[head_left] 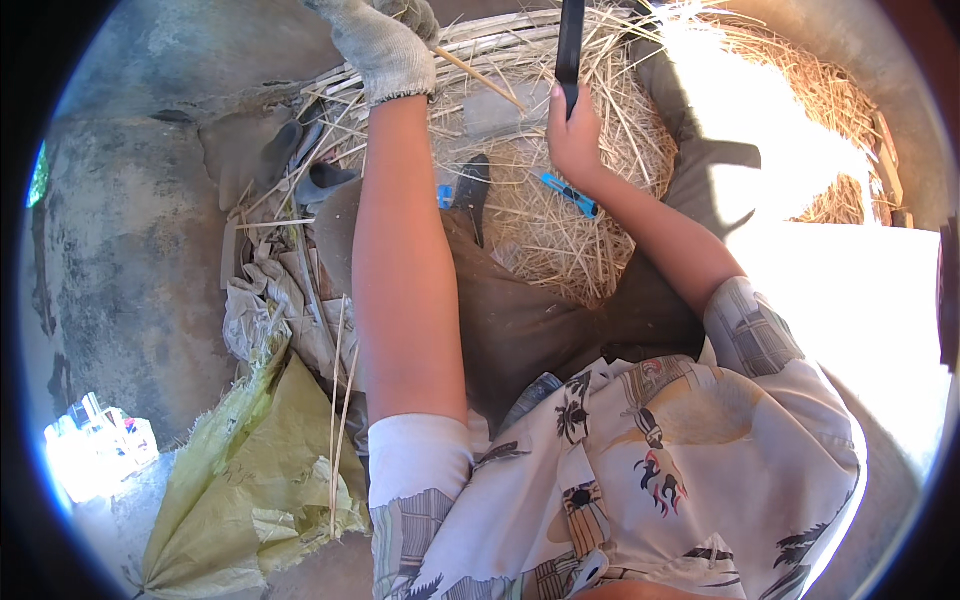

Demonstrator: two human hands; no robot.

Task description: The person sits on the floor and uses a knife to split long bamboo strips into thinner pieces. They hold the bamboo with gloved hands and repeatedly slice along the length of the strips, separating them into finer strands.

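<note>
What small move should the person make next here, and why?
Probably bring the dark tool toward the thin stick: the bare right hand grips the tool, while the stick slants from the gloved left hand, its visible length apart from the tool.

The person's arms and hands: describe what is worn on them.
The left hand wears a pale grey knitted glove with a dark-edged cuff; the right hand is bare. The left sleeve and right sleeve are short, whitish, printed with grey line-patterned blocks.
</note>
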